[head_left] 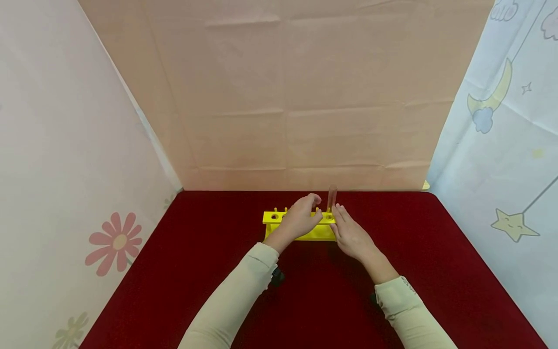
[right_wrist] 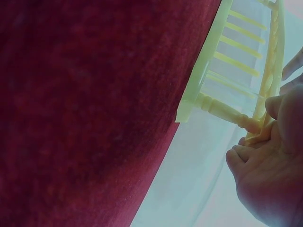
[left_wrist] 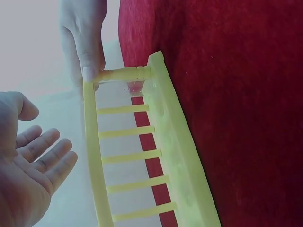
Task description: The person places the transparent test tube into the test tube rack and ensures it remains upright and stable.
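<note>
A yellow test tube rack (head_left: 301,233) stands upright on the red table, with a clear test tube (head_left: 332,195) rising from its right-end hole. The tube's rounded bottom (left_wrist: 136,88) shows low in the rack in the left wrist view. My right hand (head_left: 352,237) holds the rack's right end, its thumb (right_wrist: 273,107) against the top plate and its other fingers around the corner. Over the middle of the rack hovers my left hand (head_left: 299,218), fingers loosely bent and nothing between them. It hides some of the holes in the head view.
The dark red tabletop (head_left: 183,271) spreads around the rack. A beige sheet (head_left: 283,97) hangs behind it, with a flower-patterned sheet (head_left: 56,145) on the left and a moon-and-star sheet (head_left: 501,184) on the right.
</note>
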Available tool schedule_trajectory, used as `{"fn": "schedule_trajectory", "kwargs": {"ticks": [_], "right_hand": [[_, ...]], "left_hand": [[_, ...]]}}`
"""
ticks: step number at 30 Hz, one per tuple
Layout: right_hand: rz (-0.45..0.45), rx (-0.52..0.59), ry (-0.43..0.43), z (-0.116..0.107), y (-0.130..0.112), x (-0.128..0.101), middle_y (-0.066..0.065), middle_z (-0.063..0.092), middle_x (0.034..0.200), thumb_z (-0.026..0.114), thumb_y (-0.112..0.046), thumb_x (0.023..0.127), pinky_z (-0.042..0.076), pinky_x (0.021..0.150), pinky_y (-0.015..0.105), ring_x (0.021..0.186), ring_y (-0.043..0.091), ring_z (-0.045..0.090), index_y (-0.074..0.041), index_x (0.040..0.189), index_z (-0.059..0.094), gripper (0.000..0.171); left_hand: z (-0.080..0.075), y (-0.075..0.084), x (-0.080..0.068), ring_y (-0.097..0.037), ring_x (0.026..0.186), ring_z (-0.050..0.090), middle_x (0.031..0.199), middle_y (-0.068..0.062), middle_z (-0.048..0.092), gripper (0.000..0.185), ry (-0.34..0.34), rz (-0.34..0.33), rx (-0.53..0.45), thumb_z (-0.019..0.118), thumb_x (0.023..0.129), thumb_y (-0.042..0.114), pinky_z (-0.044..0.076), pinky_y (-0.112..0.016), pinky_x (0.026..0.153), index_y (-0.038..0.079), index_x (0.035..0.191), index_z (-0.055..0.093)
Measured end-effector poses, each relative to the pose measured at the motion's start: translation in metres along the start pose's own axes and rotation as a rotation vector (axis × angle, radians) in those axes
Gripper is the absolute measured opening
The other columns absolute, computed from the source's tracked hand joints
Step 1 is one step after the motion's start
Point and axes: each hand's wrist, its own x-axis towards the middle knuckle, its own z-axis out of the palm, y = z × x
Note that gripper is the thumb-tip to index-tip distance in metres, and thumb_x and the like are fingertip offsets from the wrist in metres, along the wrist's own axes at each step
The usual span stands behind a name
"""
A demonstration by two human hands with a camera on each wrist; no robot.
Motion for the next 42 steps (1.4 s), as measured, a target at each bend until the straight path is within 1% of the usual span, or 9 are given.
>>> {"fn": "schedule_trajectory", "kwargs": {"ticks": [9,15,19,22,28,37,39,42], "right_hand": [[-0.003,-0.006,0.002,0.000,-0.001,0.000,0.027,0.021,0.163,0.041,-0.020,0.109,0.027,0.118,0.056,0.151,0.041,0.021,0.008,0.156,0.022,0.058],[-0.001,-0.003,-0.002,0.001,-0.002,0.001,0.028,0.022,0.163,0.041,-0.020,0.109,0.027,0.118,0.056,0.151,0.041,0.022,0.008,0.156,0.022,0.058],[0.020,-0.003,-0.021,0.001,-0.002,0.001,0.025,0.018,0.165,0.040,-0.022,0.109,0.025,0.119,0.055,0.152,0.040,0.019,0.005,0.158,0.019,0.059],[0.015,-0.009,-0.022,0.002,-0.002,0.002,0.025,0.017,0.165,0.039,-0.022,0.109,0.024,0.119,0.055,0.152,0.040,0.019,0.006,0.158,0.018,0.059],[-0.011,-0.017,0.000,0.001,-0.002,0.002,0.027,0.019,0.164,0.039,-0.019,0.109,0.025,0.119,0.056,0.151,0.042,0.021,0.009,0.156,0.021,0.058],[-0.004,-0.010,-0.004,0.001,-0.002,0.002,0.026,0.019,0.164,0.039,-0.020,0.109,0.026,0.118,0.056,0.152,0.041,0.020,0.008,0.157,0.020,0.058],[0.002,-0.008,-0.008,0.002,-0.002,0.002,0.026,0.018,0.164,0.038,-0.021,0.109,0.026,0.119,0.056,0.152,0.041,0.019,0.007,0.157,0.020,0.058],[-0.013,-0.011,0.002,0.003,-0.002,0.002,0.027,0.019,0.164,0.039,-0.020,0.109,0.026,0.118,0.056,0.151,0.042,0.021,0.009,0.156,0.020,0.058]], "left_hand": [[-0.009,-0.006,-0.007,-0.021,0.121,0.060,0.136,-0.009,0.062,0.041,0.002,-0.005,0.071,0.062,0.099,0.022,0.053,-0.038,0.099,0.009,0.137,0.057],[-0.015,-0.010,-0.013,-0.022,0.127,0.056,0.139,-0.006,0.060,0.043,0.010,-0.016,0.124,0.062,0.099,0.025,0.051,-0.040,0.102,0.012,0.139,0.056],[-0.019,-0.015,-0.017,-0.022,0.128,0.055,0.140,-0.005,0.060,0.043,0.014,-0.020,0.159,0.061,0.098,0.026,0.051,-0.041,0.102,0.012,0.139,0.057],[-0.024,-0.019,-0.020,-0.021,0.128,0.054,0.139,-0.004,0.060,0.043,0.016,-0.014,0.176,0.061,0.098,0.025,0.051,-0.040,0.101,0.012,0.139,0.057],[-0.032,-0.025,-0.026,-0.023,0.128,0.053,0.140,-0.009,0.059,0.044,0.015,-0.020,0.161,0.060,0.099,0.024,0.050,-0.040,0.102,0.010,0.140,0.055],[-0.038,-0.037,-0.032,-0.022,0.129,0.053,0.141,-0.008,0.058,0.045,0.035,-0.045,0.159,0.059,0.097,0.025,0.052,-0.041,0.099,0.011,0.140,0.056],[-0.038,-0.039,-0.034,-0.023,0.130,0.053,0.141,-0.008,0.058,0.045,0.036,-0.044,0.161,0.060,0.097,0.025,0.052,-0.041,0.099,0.010,0.140,0.056],[-0.040,-0.042,-0.035,-0.023,0.130,0.052,0.141,-0.009,0.058,0.045,0.029,-0.045,0.172,0.060,0.097,0.024,0.051,-0.041,0.100,0.009,0.140,0.056]]}}
